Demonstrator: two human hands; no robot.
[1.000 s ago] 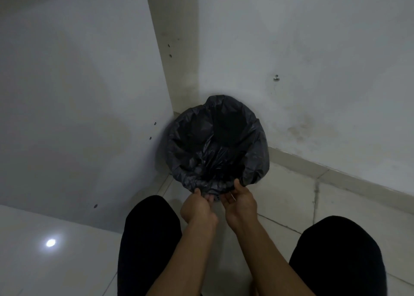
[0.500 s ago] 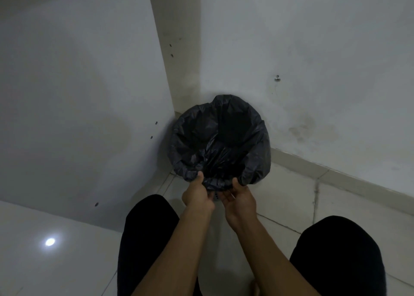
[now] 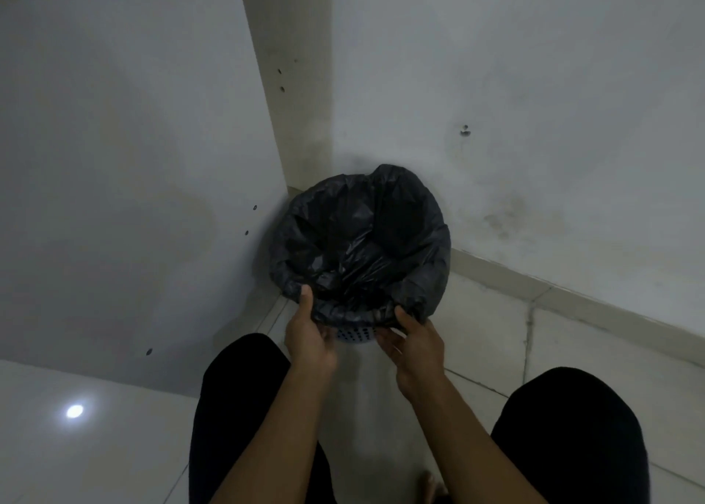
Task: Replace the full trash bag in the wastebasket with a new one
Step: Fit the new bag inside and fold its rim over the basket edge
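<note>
Dim light. White panel (image 3: 114, 160) on the left, with a few small dark holes (image 3: 255, 207). A cream strip (image 3: 293, 84) runs up the corner, also with holes. Right wall (image 3: 572, 65) is white, with one screw (image 3: 465, 131) in it and a brownish stain (image 3: 511, 217) lower down. A pale skirting board (image 3: 572, 299) runs along its foot. Floor (image 3: 488, 332) is pale tile with dark joints. Glossy floor at lower left shows a round light reflection (image 3: 74, 411).

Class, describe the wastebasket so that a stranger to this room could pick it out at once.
Start at the corner where the pale walls meet the tiled floor. The wastebasket stands on the floor there. It alone wears a crumpled black trash bag over its rim, with a pale strip dotted with holes showing beneath, between the left hand and right hand.
</note>
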